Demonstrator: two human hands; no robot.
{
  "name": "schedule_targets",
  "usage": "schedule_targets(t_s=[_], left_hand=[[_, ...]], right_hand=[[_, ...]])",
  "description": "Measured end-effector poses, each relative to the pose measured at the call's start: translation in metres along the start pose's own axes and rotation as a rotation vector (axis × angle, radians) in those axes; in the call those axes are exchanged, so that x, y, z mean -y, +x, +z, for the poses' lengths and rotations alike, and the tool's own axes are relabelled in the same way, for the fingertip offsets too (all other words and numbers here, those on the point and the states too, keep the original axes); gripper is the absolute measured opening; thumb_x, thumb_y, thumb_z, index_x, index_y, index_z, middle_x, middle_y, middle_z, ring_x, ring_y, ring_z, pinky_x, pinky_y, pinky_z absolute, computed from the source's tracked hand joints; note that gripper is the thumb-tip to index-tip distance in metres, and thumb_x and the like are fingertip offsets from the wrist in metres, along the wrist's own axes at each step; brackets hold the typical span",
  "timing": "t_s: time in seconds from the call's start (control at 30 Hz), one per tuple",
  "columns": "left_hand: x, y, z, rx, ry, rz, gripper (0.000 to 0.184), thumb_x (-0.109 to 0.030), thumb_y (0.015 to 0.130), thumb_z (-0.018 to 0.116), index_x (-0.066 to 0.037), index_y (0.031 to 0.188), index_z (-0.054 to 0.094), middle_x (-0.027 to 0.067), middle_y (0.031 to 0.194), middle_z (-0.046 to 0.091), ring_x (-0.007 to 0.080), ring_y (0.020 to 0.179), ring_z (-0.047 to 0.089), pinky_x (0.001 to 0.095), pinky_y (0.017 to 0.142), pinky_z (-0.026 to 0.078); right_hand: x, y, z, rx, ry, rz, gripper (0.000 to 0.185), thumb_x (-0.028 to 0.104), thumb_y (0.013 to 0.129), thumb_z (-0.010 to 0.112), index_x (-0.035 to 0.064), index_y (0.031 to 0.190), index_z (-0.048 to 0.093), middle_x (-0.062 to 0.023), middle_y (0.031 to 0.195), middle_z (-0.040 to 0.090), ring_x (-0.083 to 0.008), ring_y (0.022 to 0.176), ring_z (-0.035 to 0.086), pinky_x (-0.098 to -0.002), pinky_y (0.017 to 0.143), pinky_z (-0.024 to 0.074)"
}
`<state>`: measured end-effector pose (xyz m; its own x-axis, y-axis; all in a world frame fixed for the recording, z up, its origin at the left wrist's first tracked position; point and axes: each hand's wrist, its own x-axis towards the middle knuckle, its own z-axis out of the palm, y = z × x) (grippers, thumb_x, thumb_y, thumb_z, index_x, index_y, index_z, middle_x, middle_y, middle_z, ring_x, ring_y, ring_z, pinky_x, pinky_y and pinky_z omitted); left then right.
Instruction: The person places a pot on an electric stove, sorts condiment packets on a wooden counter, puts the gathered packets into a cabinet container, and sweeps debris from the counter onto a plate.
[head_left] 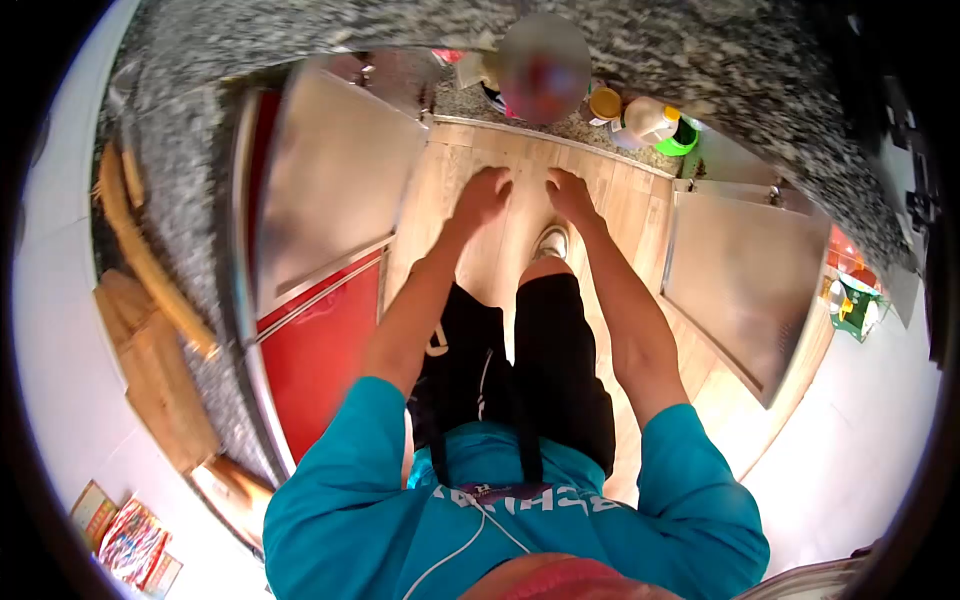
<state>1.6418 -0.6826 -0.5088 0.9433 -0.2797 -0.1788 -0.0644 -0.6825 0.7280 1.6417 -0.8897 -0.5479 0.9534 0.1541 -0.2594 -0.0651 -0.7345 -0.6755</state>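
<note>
My left hand (484, 196) reaches forward over the wood-look floor (500, 255), its fingers loosely curved and nothing visible in them. Close beside it is my right hand (573, 194), also loosely bent and without a visible object. Beyond both hands lies an open cupboard under the counter. On its base stand a jar with a brown-yellow lid (604, 103), a pale bottle (648, 119) and a bright green container (679, 138). A blurred round patch (545, 68) hides what is left of the jar. One cupboard door (335, 190) stands open at left, another (745, 285) at right.
Speckled granite counter (430, 22) runs above the cupboard and along the left. Wooden boards (160, 370) and a long wooden stick (150, 255) are on the left side. A red panel (320, 365) is below the left door. At far right sits a green packet (856, 308).
</note>
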Motion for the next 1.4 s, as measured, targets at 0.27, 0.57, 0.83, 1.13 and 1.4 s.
schedule_targets(t_s=[0.27, 0.57, 0.83, 1.13, 1.4], left_hand=[[-0.174, -0.138, -0.052, 0.088, -0.177, -0.016, 0.025, -0.009, 0.08, 0.053, 0.0, 0.102, 0.062, 0.0229, 0.086, 0.063, 0.0382, 0.082, 0.06, 0.0439, 0.072, 0.049], [-0.32, -0.228, -0.047, 0.349, -0.163, 0.005, 0.028, -0.006, 0.083, 0.052, -0.001, 0.11, 0.059, 0.0229, 0.092, 0.064, 0.0384, 0.084, 0.062, 0.0401, 0.072, 0.05], [-0.41, -0.208, 0.043, 0.297, -0.18, 0.081, 0.026, -0.008, 0.087, 0.052, -0.001, 0.111, 0.058, 0.0185, 0.094, 0.067, 0.0328, 0.086, 0.065, 0.0368, 0.074, 0.052], [-0.492, -0.162, 0.105, 0.425, -0.34, -0.085, 0.029, -0.013, 0.089, 0.05, 0.0, 0.114, 0.058, 0.0162, 0.101, 0.066, 0.0234, 0.092, 0.064, 0.0314, 0.078, 0.05], [-0.446, -0.176, 0.077, 0.195, -0.158, -0.152, 0.03, -0.017, 0.086, 0.052, -0.003, 0.11, 0.061, 0.0176, 0.098, 0.066, 0.0316, 0.09, 0.063, 0.0368, 0.08, 0.05]], right_hand=[[0.137, -0.179, -0.077, -0.196, 0.233, 0.217, 0.022, 0.019, 0.086, 0.052, 0.0047, 0.098, 0.065, -0.0188, 0.091, 0.065, -0.0354, 0.085, 0.063, -0.0407, 0.076, 0.051], [0.168, -0.328, -0.15, -0.494, 0.293, 0.43, 0.02, 0.015, 0.083, 0.055, 0.0044, 0.097, 0.065, -0.0183, 0.081, 0.066, -0.0334, 0.078, 0.065, -0.04, 0.073, 0.0515], [0.101, -0.375, -0.283, -0.698, 0.05, 0.377, 0.038, 0.011, 0.079, 0.057, -0.0035, 0.114, 0.053, -0.0312, 0.128, 0.043, -0.0462, 0.118, 0.041, -0.048, 0.098, 0.0365], [-0.005, -0.401, -0.343, -0.476, 0.106, 0.707, 0.065, 0.016, 0.075, 0.059, -0.0054, 0.13, 0.033, -0.0318, 0.133, 0.033, -0.0428, 0.128, 0.029, -0.0535, 0.106, 0.0232], [0.028, -0.371, -0.335, -0.332, 0.096, 0.624, 0.039, 0.019, 0.077, 0.063, -0.0042, 0.107, 0.053, -0.0218, 0.094, 0.061, -0.04, 0.092, 0.058, -0.0465, 0.081, 0.0462]])
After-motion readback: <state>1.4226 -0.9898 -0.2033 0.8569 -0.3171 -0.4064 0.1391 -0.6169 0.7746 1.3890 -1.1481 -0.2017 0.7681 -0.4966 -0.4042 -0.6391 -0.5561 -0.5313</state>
